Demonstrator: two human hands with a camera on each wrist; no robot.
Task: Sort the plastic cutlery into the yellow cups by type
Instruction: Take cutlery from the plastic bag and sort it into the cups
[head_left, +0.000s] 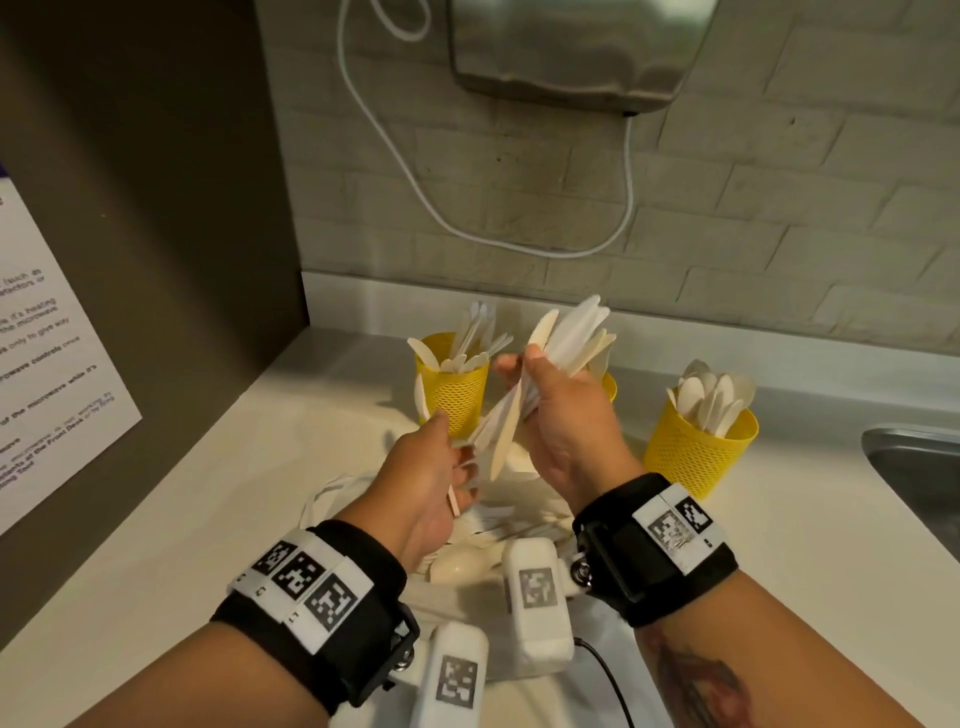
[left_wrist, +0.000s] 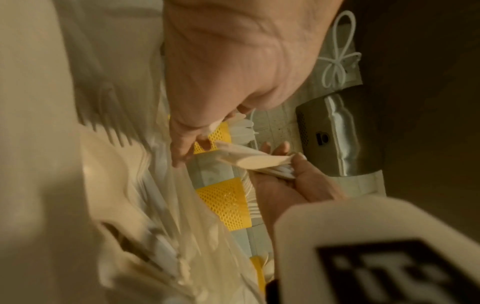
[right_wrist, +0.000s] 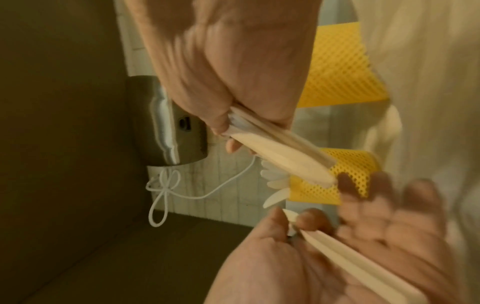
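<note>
My right hand (head_left: 540, 400) grips a fanned bundle of white plastic knives (head_left: 569, 338) above the counter; the same bundle (right_wrist: 283, 160) juts from its fist in the right wrist view. Just below and to the left, my left hand (head_left: 447, 452) pinches a single white cutlery piece (right_wrist: 348, 255) between thumb and forefinger, its other fingers spread. Three yellow mesh cups stand behind. The left cup (head_left: 453, 395) holds flat white pieces. The middle cup (head_left: 609, 387) is mostly hidden by my right hand. The right cup (head_left: 698, 457) holds spoons. Loose cutlery (head_left: 488, 530) lies under my wrists.
The loose cutlery lies on a thin plastic bag (head_left: 332, 491) spread on the pale counter (head_left: 218, 499). A steel sink (head_left: 919, 467) starts at the right edge. On the brick wall hangs a metal dryer (head_left: 576, 47) with a white cord (head_left: 405, 161). A dark panel with a notice (head_left: 47, 374) closes the left.
</note>
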